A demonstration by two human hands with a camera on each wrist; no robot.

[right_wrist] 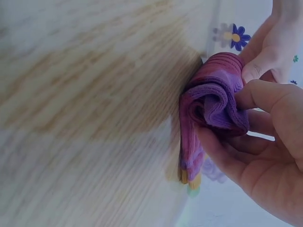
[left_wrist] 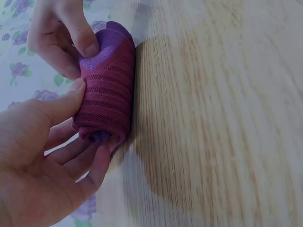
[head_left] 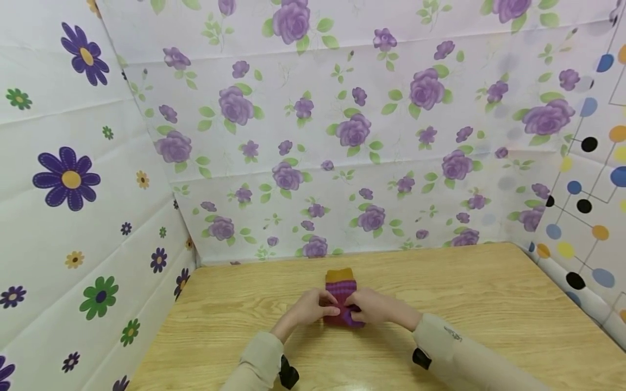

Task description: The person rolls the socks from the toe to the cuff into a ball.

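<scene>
Here, left hand (head_left: 309, 308) and right hand (head_left: 373, 306) grip opposite ends of partly rolled sock (left_wrist: 109, 82) on wooden table (head_left: 450, 293).

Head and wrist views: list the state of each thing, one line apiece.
Knitted sock: partly rolled up, mustard end lying flat.
Left hand: grips one end of the roll.
Right hand: grips the roll's other end.
Table: bearing the sock.
Floral backdrop: hanging behind the table, creased.
</scene>
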